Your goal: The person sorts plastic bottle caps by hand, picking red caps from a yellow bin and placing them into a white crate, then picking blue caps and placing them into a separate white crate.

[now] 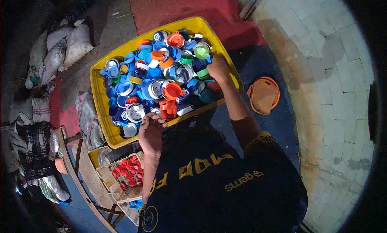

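Observation:
A big yellow tub (pixel 166 26) is heaped with plastic lids (pixel 154 73) in blue, white, orange, red and green. My left hand (pixel 151 131) rests at the tub's near edge, its fingers loosely bent and apart, with nothing visible in them. Close to its fingertips are a white lid (pixel 136 112) and some red-orange lids (pixel 168 108). Over the tub's right side, my right hand (pixel 218 68) reaches among the lids with its fingers closed. Whatever those fingers grip is hidden from me. Beside them lie a green lid (pixel 203 74) and a pale green lid (pixel 201 51).
A crate of red lids (pixel 128 172) stands below the tub, beside a curved wooden frame (pixel 82 186). On the right floor sits an orange round container (pixel 264 96), near the tiled wall (pixel 334 96). Sacks (pixel 78 43) and a black crate (pixel 34 148) lie left.

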